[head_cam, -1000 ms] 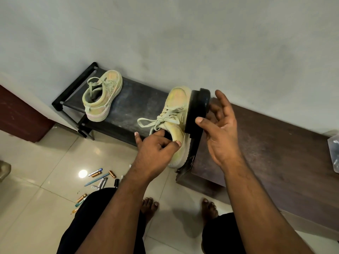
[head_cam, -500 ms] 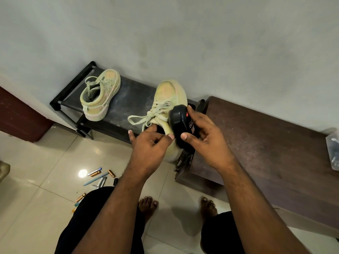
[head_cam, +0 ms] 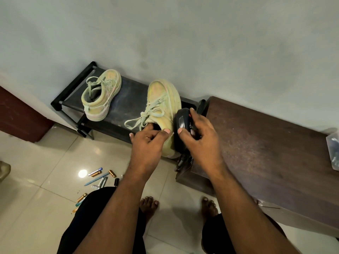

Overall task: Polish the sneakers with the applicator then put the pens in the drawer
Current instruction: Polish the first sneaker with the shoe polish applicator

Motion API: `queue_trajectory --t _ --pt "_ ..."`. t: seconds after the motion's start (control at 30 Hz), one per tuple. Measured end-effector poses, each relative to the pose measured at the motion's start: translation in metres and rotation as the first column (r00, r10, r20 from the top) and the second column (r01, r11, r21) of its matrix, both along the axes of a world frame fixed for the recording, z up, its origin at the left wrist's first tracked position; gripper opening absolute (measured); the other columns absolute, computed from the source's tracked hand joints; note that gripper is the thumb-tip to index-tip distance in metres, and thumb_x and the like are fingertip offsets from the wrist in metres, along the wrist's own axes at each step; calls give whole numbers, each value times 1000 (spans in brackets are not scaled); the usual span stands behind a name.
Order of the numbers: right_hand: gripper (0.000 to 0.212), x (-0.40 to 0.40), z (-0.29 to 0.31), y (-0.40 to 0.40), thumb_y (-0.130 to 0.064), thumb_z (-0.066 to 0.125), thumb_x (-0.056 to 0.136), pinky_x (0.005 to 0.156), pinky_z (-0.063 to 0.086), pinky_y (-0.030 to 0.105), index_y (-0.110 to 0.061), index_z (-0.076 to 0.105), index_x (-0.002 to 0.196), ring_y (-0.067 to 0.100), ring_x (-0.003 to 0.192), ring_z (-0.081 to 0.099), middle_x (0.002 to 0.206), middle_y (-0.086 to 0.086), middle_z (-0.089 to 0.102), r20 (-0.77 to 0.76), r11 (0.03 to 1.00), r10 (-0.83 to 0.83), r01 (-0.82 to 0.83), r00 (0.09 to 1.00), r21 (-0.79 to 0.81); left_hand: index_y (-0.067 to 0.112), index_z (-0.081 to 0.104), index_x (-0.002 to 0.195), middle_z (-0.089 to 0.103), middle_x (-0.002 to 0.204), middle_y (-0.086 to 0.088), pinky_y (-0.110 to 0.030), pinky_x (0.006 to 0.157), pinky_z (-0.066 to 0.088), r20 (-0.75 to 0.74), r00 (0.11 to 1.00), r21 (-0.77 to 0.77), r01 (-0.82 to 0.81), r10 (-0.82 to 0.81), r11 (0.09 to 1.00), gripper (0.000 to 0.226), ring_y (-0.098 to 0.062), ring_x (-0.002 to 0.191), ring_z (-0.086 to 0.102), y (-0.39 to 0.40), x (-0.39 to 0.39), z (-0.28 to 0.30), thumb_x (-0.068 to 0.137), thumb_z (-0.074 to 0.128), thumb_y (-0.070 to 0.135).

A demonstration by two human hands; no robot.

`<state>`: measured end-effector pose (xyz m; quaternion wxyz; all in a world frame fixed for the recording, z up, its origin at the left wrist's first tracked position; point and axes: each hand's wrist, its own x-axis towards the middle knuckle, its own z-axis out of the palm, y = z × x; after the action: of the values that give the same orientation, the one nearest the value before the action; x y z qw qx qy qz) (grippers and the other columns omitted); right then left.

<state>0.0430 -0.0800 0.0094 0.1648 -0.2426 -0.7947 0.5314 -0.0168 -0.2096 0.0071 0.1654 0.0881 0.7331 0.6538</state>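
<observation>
Both hands work at the black rack's [head_cam: 71,92] front edge: left hand [head_cam: 146,142] grips the pale-green lace-up sneaker's [head_cam: 161,107] collar, right hand [head_cam: 201,138] clasps the black oval polish applicator [head_cam: 180,123] against its side.

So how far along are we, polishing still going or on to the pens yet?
Nothing looks finished yet. In hand: the left hand grips the nearer sneaker at its collar while the right hand holds the black applicator against its side. Left: the other sneaker sits untouched on the black rack; whether it is polished I cannot tell. The pens lie scattered on the floor; no drawer is in view.
</observation>
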Motion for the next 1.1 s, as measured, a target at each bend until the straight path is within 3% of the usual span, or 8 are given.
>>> queue_trajectory --t 0.13,0.27,0.37,0.57,0.73,0.87,1.0,1.1 --pt "67 13 1 -12 -29 71 83 84 48 6 -25 42 144 -14 111 46 130 -19 41 34 995 45 -48 998 92 2 72 74 69 99 -8 -42 97 47 93 992 128 -101 90 987 29 -11 101 63 -2 -2 5 78 63 29" --pt "66 14 5 -21 -30 70 83 87 43 2 -21 44 143 -10 117 44 136 -18 39 -14 987 2 0 1000 160 26 73 69 69 94 2 -59 111 31 46 997 54 -65 63 996 23 -17 105 62 1 -1 4 76 61 43" --pt "67 8 4 -30 -33 66 84 85 40 -1 -22 41 144 -13 115 42 142 -10 38 -38 973 3 6 999 230 34 74 73 70 95 2 -65 111 26 55 997 58 -56 53 997 21 -22 106 63 2 1 3 73 59 49" --pt "65 -11 5 -10 -28 69 85 85 52 12 -21 42 144 -11 101 51 138 -8 38 -33 969 -247 248 968 3 43 73 76 69 107 7 -58 116 20 57 996 48 -65 63 997 16 -12 115 58 4 2 3 73 58 49" --pt "64 3 5 -32 -28 70 84 76 51 8 -24 44 143 -11 106 52 133 -14 38 -46 987 -157 158 986 15 43 73 76 69 107 7 -59 115 22 45 996 45 -79 77 996 17 -14 117 58 4 -1 1 74 57 49" --pt "61 -20 3 -20 -26 68 87 74 41 -3 -20 44 143 -27 99 44 134 -12 40 -35 974 -223 221 974 -51 39 72 78 68 104 7 -57 116 21 7 999 21 -42 42 999 20 -7 113 58 5 1 -2 74 56 51" --pt "60 -21 5 -8 -26 69 86 86 45 3 -18 47 142 -1 119 49 136 -9 43 -43 936 -312 299 949 -183 34 72 76 66 98 9 -58 116 22 -14 999 -23 -32 32 999 26 -5 109 58 5 3 -4 73 55 53" --pt "59 -10 6 -17 -26 71 85 87 49 8 -21 50 140 -5 114 51 133 -12 45 -29 961 -237 230 971 -157 33 72 76 65 92 7 -61 114 23 -32 999 -18 -24 23 1000 27 -10 106 60 5 1 -5 74 54 53"
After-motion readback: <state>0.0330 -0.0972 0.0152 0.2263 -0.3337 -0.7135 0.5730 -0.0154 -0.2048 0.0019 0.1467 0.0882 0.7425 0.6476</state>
